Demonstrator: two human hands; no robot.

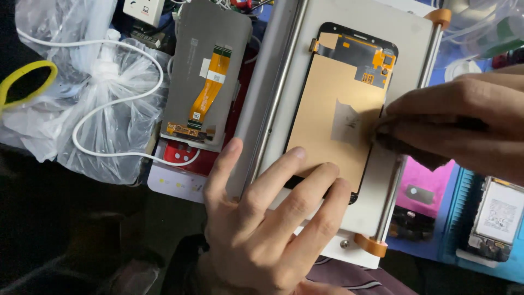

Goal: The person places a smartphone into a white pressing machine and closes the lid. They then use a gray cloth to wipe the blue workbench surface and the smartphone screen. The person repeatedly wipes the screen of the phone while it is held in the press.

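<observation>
Head view: left hand [273, 218] flat on screen panel [333, 114], right hand [458, 125] at its edge.

Work surface: cluttered bench, partly covered at right by a blue mat [456, 218]. Lying on it: a white metal separator plate [382, 180] with orange-capped rails; a grey phone panel [196, 65] with orange flex cable; clear plastic bags [103, 109] with a white cable [117, 93]; a pink sheet [423, 183]; an opened phone [496, 216]
</observation>
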